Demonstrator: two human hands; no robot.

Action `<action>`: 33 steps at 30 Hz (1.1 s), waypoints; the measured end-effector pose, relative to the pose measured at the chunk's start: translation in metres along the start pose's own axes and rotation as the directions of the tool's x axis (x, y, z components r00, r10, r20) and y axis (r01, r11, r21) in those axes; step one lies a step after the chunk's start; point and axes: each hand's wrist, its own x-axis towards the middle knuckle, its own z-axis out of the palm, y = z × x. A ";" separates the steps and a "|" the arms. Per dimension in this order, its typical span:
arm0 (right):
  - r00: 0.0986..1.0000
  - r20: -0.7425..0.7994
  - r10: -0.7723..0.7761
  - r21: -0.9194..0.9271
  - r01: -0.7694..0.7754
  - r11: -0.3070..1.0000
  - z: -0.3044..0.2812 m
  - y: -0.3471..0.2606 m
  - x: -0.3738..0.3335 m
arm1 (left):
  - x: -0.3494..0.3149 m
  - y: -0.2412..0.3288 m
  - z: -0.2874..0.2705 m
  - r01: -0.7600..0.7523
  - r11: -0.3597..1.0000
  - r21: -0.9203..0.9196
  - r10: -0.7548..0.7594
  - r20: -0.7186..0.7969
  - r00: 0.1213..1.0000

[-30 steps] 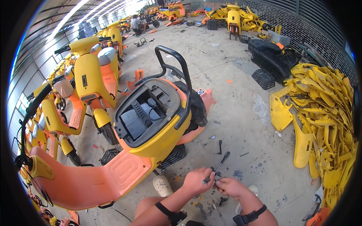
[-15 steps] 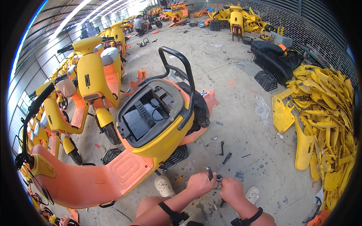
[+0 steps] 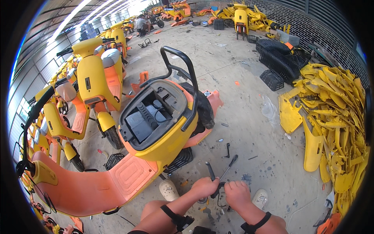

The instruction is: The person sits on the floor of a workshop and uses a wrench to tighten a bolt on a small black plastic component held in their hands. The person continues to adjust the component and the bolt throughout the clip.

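Note:
Both my hands meet low in the middle, in front of the scooter's rear body. My left hand (image 3: 205, 188) is closed round a black lever-shaped part (image 3: 210, 171), whose narrow arm sticks up past the fingers. Beside it my right hand (image 3: 237, 194) is closed, knuckles up, at the part's other end; what lies inside its fingers is hidden. A thin black cord (image 3: 219, 201) hangs below the hands. Just beyond them is a screwdriver (image 3: 230, 167) with a dark handle, apparently on the floor. Farther off lies a small black bent tool (image 3: 227, 150).
A yellow and orange scooter (image 3: 167, 142) stands close at left, its seat compartment uncovered. More scooters (image 3: 91, 78) line the left. Yellow panels (image 3: 335, 128) are heaped at right, with black baskets (image 3: 272, 80) behind. Near my feet lie small parts. A person (image 3: 142, 25) crouches far back.
My hands have shifted slightly, and the black part has turned so that more of its narrow arm shows above my left hand. The whole view has moved a little.

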 end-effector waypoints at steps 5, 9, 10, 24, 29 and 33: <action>0.998 -0.001 0.056 0.059 -0.056 0.997 0.011 -0.012 0.002 | -0.002 -0.008 -0.011 0.054 0.998 -0.032 -0.053 0.029 0.998; 0.858 0.308 0.410 0.445 -0.511 0.735 0.007 -0.006 0.003 | -0.005 0.011 -0.006 -0.206 0.922 0.326 0.287 -0.222 0.932; 0.802 0.414 0.430 0.531 -0.597 0.601 0.000 -0.001 0.009 | -0.004 0.009 -0.003 -0.328 0.887 0.325 0.427 -0.307 0.851; 0.936 0.018 0.352 0.399 -0.330 0.855 -0.012 -0.012 0.012 | -0.020 0.007 0.017 -0.493 0.817 0.301 0.568 -0.570 0.594; 0.984 -0.042 0.175 0.194 -0.164 0.967 -0.016 -0.011 0.014 | -0.025 0.008 0.012 -0.376 0.902 0.211 0.431 -0.486 0.761; 0.990 -0.106 0.093 0.089 -0.084 0.993 -0.013 -0.013 0.013 | -0.025 0.010 0.006 -0.312 0.937 0.155 0.349 -0.431 0.832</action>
